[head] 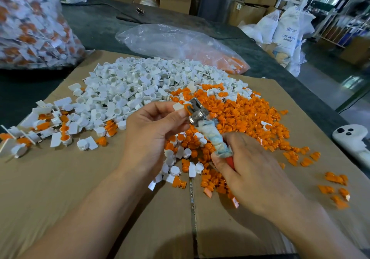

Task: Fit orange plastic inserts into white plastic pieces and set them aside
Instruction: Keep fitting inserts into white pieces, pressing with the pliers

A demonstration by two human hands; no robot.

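White piece (177, 106) in left hand (152, 132), tool (200, 113) gripped

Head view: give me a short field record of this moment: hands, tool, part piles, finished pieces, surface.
left hand: pinches a white piece against the tool's metal head
right hand: grips the tool's wrapped handle
tool: metal-headed hand tool, held above the piles
white pieces: large heap, far middle of the cardboard
orange inserts: heap to the right of the white one
fitted pieces: small cluster at the left
surface: flattened cardboard
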